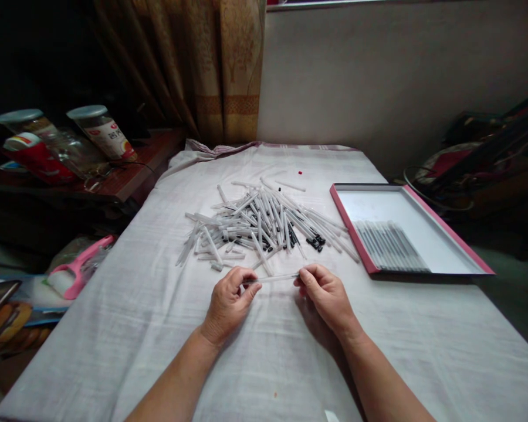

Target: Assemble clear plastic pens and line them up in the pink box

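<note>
Heaped pen parts point(270, 218), pink-edged box point(391, 204) just right, dim jars point(110, 136) (perhaps plastic)

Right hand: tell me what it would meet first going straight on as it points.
Past the slim tube it holds, the right hand would likely meet the near edge of the pen pile first, though depth is unclear.

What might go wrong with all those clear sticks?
The thin clear tube might bend or slip, since it's only pinched between the left hand and right hand. Small black pieces lie loose and could roll away. A bump to the box might scatter its neat row.
</note>
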`<state>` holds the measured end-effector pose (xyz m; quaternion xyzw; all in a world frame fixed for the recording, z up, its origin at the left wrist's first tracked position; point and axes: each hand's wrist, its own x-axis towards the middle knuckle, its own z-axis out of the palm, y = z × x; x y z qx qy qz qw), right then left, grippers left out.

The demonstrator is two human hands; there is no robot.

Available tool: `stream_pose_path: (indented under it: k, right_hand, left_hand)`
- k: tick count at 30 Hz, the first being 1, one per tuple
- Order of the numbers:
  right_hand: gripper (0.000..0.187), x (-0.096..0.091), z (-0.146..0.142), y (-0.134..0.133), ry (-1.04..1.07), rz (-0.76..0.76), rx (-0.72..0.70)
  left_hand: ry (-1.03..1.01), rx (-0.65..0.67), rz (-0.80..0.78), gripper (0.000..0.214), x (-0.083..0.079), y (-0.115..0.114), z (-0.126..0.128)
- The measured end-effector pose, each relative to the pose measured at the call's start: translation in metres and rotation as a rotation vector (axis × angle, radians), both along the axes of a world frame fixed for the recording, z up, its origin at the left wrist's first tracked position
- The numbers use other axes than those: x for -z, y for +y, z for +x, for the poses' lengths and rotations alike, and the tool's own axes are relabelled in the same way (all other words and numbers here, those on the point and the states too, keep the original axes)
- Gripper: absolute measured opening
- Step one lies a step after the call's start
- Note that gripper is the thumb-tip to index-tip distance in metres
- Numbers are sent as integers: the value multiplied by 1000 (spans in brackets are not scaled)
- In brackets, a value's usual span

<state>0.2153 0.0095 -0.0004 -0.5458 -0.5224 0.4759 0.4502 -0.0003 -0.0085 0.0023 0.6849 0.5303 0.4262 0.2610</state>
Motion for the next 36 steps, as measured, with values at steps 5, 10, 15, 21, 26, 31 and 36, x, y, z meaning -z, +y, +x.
stream_pose_path:
  k: [5,10,15,21,26,31,36]
  right_hand:
    - [35,1,1,-5,-131,124,-162]
    - [16,-2,0,-8,-346,252,-398]
    - [18,-1,4,-5,-413,249,-302]
    - [21,0,6,-4,-464,227,-208]
    - [22,3,4,-6,-478,240,-226]
    - [25,8,3,-6,-455,256,-207]
    - [24,6,0,-7,-416,288,-189]
  left_hand:
    - [42,89,-47,7,1,-1,0]
    - [106,150,-40,9,3,-2,0]
    - [311,-44,96,20,1,9,-21]
    - [753,-302,58,19,-5,16,-44]
    - [838,-324,37,21,-7,17,-39]
    - [838,-346,73,12,-6,21,-35]
    - [643,-229,189,11,-6,20,-33]
